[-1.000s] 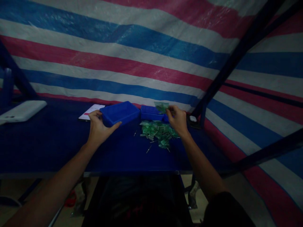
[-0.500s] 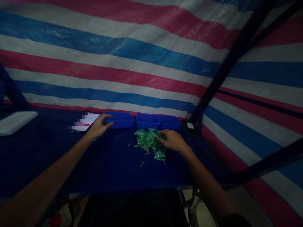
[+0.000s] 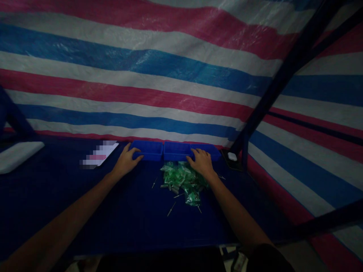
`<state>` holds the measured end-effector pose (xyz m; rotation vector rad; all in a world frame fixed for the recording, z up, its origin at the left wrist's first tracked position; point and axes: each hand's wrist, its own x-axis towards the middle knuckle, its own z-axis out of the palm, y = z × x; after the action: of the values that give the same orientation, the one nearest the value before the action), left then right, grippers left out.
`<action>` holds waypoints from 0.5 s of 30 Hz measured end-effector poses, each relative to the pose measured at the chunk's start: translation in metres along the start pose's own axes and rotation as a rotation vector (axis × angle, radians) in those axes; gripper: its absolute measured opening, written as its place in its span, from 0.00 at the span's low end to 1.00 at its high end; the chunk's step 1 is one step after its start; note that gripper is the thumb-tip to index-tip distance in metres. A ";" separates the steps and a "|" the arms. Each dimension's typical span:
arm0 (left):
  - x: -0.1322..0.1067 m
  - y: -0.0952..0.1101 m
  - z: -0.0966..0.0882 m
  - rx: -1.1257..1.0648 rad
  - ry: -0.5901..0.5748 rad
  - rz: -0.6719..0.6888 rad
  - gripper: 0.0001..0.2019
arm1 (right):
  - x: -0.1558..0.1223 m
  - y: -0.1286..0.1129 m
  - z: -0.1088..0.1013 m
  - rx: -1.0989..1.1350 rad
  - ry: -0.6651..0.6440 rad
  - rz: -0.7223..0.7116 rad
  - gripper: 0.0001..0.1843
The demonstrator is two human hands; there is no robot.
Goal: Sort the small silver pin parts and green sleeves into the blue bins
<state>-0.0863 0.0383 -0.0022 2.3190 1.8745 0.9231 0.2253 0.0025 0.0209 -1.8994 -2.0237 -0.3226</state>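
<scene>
Here, left hand (image 3: 127,161) at blue bin (image 3: 149,150); screen (image 3: 109,152) pixelated.

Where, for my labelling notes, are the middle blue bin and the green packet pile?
Middle blue bin (image 3: 176,156), head view: its front wall.
Green packet pile (image 3: 183,181), head view: central packets.

Table (image 3: 119,211): before the sheet (image 3: 127,92).
Rear row, left to right: left bin (image 3: 152,156), middle bin (image 3: 177,155), right bin (image 3: 214,154).
Bag pile (image 3: 181,176): before middle and right bins.
Loose rods (image 3: 171,209): around pile.
Phone (image 3: 103,154): left of left bin.
Flat case (image 3: 21,155): far left.
Small case (image 3: 231,156): right of right bin.
Left hand (image 3: 126,161): left bin's left end.
Right hand (image 3: 202,161): before right bin, over pile.
</scene>
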 end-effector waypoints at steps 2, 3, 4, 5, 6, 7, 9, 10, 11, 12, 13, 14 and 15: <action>0.007 0.002 0.005 0.029 -0.012 -0.012 0.14 | 0.008 0.005 0.005 0.051 -0.068 -0.038 0.23; 0.011 0.002 0.007 0.039 -0.023 -0.017 0.14 | 0.011 0.008 0.008 0.076 -0.092 -0.048 0.22; 0.015 0.002 0.009 0.048 -0.035 -0.022 0.14 | 0.014 0.010 0.009 0.096 -0.106 -0.051 0.21; 0.018 0.001 0.010 0.056 -0.050 -0.026 0.15 | 0.016 0.012 0.011 0.111 -0.108 -0.050 0.21; 0.021 0.001 0.010 0.068 -0.070 -0.027 0.15 | 0.017 0.013 0.012 0.120 -0.104 -0.048 0.21; 0.023 0.001 0.008 0.086 -0.099 -0.029 0.15 | 0.017 0.014 0.012 0.125 -0.096 -0.050 0.21; 0.027 0.005 0.002 0.138 -0.164 -0.066 0.18 | 0.017 0.014 0.013 0.134 -0.081 -0.060 0.20; 0.029 0.009 -0.002 0.168 -0.185 -0.103 0.21 | 0.017 0.013 0.013 0.139 -0.075 -0.058 0.20; 0.030 0.016 -0.006 0.197 -0.192 -0.144 0.25 | 0.017 0.012 0.013 0.145 -0.068 -0.049 0.20; 0.032 0.025 -0.010 0.219 -0.181 -0.191 0.30 | 0.017 0.011 0.013 0.150 -0.061 -0.037 0.20; 0.034 0.035 -0.012 0.232 -0.155 -0.184 0.33 | 0.017 0.010 0.014 0.154 -0.053 -0.025 0.20; 0.037 0.047 -0.013 0.240 -0.143 -0.133 0.35 | 0.017 0.009 0.014 0.153 -0.044 -0.015 0.20; 0.040 0.059 -0.012 0.237 -0.170 -0.047 0.36 | 0.017 0.008 0.015 0.147 -0.036 -0.011 0.20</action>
<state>-0.0356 0.0536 0.0462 2.3766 2.0536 0.5045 0.2311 0.0246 0.0137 -1.8178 -2.0220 -0.1386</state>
